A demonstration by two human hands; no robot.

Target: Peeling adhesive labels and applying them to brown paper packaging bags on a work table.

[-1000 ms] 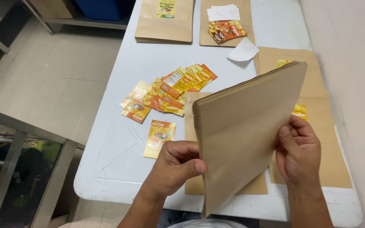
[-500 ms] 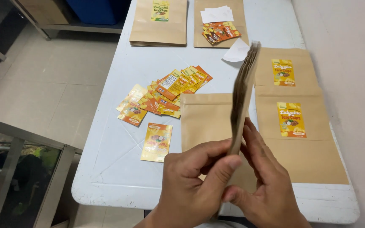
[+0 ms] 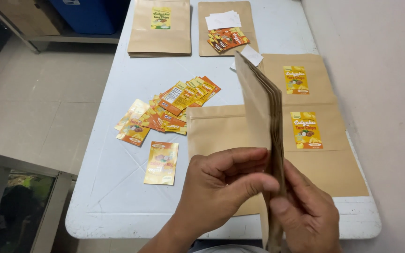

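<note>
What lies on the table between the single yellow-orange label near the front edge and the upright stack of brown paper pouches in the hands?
In the head view, only a flat brown pouch lies between the single label and the held stack.

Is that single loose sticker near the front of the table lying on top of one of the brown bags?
No, the single sticker lies on the bare white table, left of the brown bags.

Both hands raised, fingers pinched
</note>
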